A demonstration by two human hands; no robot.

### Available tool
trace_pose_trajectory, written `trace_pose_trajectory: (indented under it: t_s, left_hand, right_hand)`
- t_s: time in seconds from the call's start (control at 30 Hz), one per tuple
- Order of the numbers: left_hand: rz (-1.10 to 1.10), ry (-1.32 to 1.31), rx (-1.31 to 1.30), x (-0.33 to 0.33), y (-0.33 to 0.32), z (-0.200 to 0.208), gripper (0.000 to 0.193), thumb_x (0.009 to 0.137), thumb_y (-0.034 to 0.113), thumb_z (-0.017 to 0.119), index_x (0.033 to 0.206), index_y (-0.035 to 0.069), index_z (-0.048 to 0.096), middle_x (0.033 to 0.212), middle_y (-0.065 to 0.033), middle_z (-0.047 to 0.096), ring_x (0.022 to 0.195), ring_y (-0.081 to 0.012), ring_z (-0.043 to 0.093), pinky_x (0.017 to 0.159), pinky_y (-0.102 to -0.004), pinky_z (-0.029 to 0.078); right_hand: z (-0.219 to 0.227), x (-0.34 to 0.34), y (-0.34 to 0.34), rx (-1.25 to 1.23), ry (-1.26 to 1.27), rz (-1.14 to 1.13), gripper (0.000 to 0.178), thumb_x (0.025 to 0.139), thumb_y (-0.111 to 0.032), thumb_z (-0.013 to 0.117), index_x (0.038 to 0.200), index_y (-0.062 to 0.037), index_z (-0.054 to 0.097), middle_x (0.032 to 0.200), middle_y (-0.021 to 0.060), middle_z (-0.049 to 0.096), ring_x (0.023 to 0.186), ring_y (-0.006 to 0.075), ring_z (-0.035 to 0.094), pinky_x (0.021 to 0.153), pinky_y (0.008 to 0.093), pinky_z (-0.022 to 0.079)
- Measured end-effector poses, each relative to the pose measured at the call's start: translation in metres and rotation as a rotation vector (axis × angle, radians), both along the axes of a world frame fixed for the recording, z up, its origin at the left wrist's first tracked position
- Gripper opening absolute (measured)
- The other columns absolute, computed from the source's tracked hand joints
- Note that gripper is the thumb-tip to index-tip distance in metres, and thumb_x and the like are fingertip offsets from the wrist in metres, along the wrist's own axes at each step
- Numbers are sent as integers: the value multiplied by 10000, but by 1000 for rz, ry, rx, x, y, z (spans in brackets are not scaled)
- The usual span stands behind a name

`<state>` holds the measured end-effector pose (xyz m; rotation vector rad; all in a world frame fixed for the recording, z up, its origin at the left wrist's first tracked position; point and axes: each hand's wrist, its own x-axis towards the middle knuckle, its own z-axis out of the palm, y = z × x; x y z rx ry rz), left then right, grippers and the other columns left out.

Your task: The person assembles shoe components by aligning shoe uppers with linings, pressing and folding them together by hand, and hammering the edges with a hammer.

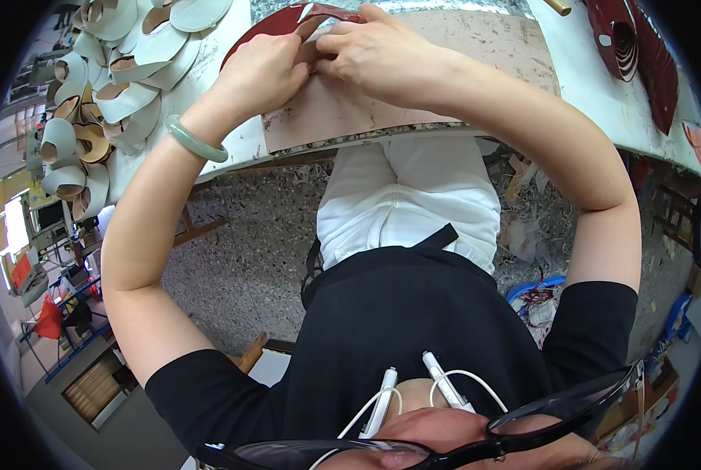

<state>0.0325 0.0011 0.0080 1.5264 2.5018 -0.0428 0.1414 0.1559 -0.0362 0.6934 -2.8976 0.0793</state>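
A glossy dark red shoe upper (pixel 266 31) lies at the far edge of the work board, its front part curving up between my hands. My left hand (pixel 263 72), with a pale green bangle (pixel 196 139) on its wrist, is closed on the upper's near edge. My right hand (pixel 374 56) grips the same piece a little to the right, its fingers curled in and one finger reaching over the far side. A paler lining shows between the two hands. The fingertips meet near the upper's edge and are partly hidden.
Under my hands is a worn beige board (pixel 444 86) on a white table (pixel 241 145). Nested white shoe uppers (pixel 139 59) are piled at the left. Stacked dark red uppers (pixel 618 39) lie at the right. A blue-rimmed basket (pixel 550 283) with scraps sits below the table.
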Motion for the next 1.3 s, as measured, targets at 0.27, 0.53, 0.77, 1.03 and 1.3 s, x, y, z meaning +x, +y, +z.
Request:
trace_pose_trajectory:
  t_s: [0.27, 0.53, 0.77, 1.03, 1.3]
  left_hand:
    - [-466, 512, 241, 22, -17, 4, 62, 756, 96, 592, 761, 38, 571, 647, -94, 605, 656, -289, 631, 634, -399, 510]
    - [3, 190, 59, 8, -16, -11, 172, 835, 164, 578, 846, -7, 557, 718, -222, 634, 712, -400, 627, 669, -470, 504]
    - [-40, -427, 31, -35, -16, 34, 280, 881, 252, 630, 974, -8, 676, 818, -91, 692, 702, -169, 626, 669, -317, 502]
    - [124, -236, 1006, 16, -21, 41, 185, 937, 219, 615, 994, 46, 647, 910, -33, 663, 835, -123, 596, 784, -263, 467]
    - [81, 16, 468, 46, -5, -8, 356, 786, 391, 697, 747, 37, 690, 832, -140, 644, 847, -304, 612, 810, -391, 495]
  right_hand:
    - [3, 8, -8, 57, 100, 21, 131, 783, -151, 606, 822, -157, 732, 960, -22, 601, 1027, 156, 549, 915, 394, 349]
    - [3, 7, -26, 29, 133, -67, 163, 766, -141, 582, 890, -92, 676, 977, 16, 543, 1045, 159, 513, 892, 382, 334]
    - [-4, -2, -16, -271, 394, -41, 80, 788, -131, 623, 847, -86, 652, 902, 39, 579, 983, 158, 550, 901, 410, 306]
    - [-4, 32, 26, -1913, -914, -284, 301, 949, -302, 613, 1088, -37, 646, 943, 35, 667, 817, 100, 619, 793, 263, 500]
    - [50, 16, 16, -205, 108, -111, 293, 782, -191, 701, 1048, -69, 680, 968, 80, 671, 1045, 250, 591, 896, 401, 437]
